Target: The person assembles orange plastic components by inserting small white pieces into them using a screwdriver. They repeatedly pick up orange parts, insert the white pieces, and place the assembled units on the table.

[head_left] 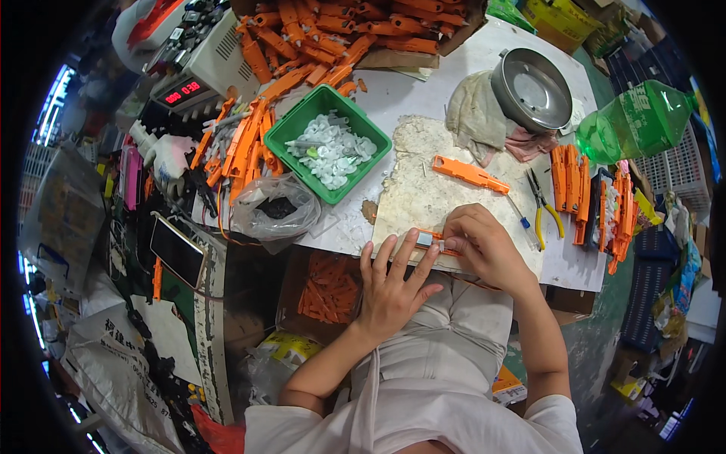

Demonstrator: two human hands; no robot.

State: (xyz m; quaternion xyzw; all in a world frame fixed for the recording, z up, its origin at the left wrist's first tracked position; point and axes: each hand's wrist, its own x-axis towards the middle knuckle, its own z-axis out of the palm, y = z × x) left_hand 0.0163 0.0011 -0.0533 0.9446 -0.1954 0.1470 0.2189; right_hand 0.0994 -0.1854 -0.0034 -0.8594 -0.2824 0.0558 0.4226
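At the near edge of the worn pale board (408, 170) lies an orange plastic part (452, 253) with a grey-blue inset, mostly covered by my fingers. My left hand (393, 284) is open, fingers spread, with its index and middle fingertips against the part's left end. Over the part's middle, my right hand (484, 242) is closed in a pinch; what sits between its fingertips is too small to make out. Farther up the board rests a long orange plastic casing (470, 175). To its right are a screwdriver (519, 213) and yellow-handled pliers (546, 216).
Left of the board stands a green bin (276, 140) of small translucent pieces, beside a plastic bag (276, 208) with dark contents. Orange casings (325, 30) pile up behind. A metal bowl (533, 91) sits on rags (476, 113); a green bottle (635, 121) is at right. A phone (178, 251) stands left.
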